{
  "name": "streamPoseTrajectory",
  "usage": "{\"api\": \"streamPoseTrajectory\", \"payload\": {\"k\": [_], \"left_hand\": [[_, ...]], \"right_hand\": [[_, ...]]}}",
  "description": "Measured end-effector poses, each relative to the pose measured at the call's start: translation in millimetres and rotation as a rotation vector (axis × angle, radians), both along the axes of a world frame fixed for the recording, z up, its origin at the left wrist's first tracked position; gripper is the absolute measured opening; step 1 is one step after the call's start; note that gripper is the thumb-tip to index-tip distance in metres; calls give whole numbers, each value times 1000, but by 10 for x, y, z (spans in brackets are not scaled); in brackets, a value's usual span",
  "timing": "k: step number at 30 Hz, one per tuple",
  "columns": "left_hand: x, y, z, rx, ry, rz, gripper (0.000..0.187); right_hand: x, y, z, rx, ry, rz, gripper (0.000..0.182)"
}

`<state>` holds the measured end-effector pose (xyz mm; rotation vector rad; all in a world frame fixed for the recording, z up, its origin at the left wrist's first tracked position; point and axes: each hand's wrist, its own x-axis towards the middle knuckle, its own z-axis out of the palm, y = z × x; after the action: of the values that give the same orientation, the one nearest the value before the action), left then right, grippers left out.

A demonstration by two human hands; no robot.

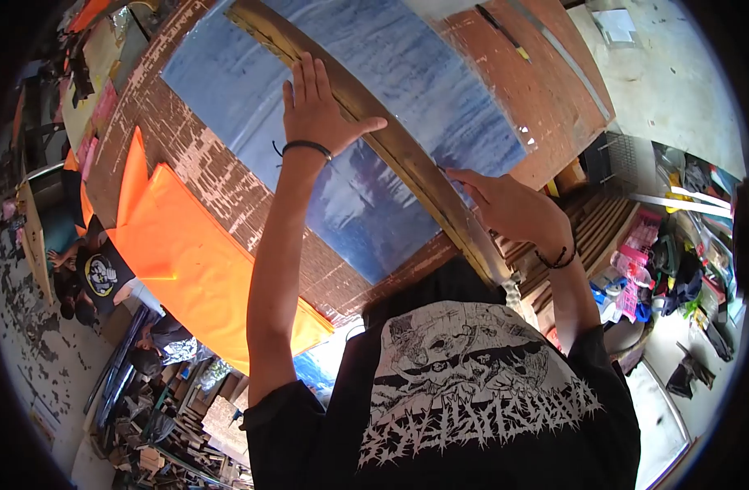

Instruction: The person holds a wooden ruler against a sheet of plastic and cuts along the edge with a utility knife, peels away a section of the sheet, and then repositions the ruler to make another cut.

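An orange sheet point(186, 253) lies smooth at the left of the worn, paint-flaked wooden table point(186, 155). Beside it a glossy blue sheet point(366, 204) lies flat, crossed by a long, straight wooden ruler point(407, 155). The left hand point(317, 110) presses flat on the ruler and sheet, fingers spread open, gripping nothing. The right hand point(513, 208) rests near the ruler's lower edge, fingers pinched together, though whether they hold a small blade or pen I cannot tell. This looks like marking or cutting along the ruler; the next stroke calls for firm, steady pressure.
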<state>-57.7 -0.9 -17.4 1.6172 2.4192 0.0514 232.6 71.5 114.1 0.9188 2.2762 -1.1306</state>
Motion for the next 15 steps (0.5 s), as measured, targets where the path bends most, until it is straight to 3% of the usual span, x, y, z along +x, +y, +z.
{"api": "streamPoseTrajectory", "payload": {"k": [5, 8, 10, 15], "left_hand": [[6, -8, 4, 50, -18, -2, 147], [17, -2, 54, 59, -62, 10, 146], [24, -10, 54, 60, -55, 6, 146], [1, -12, 25, 12, -33, -2, 146]], "right_hand": [[-159, 181, 255, -92, 54, 27, 40], [-459, 297, 373, -23, 231, -121, 40], [-753, 332, 0, 104, 571, -261, 39], [-1501, 420, -763, 64, 611, -237, 39]]}}
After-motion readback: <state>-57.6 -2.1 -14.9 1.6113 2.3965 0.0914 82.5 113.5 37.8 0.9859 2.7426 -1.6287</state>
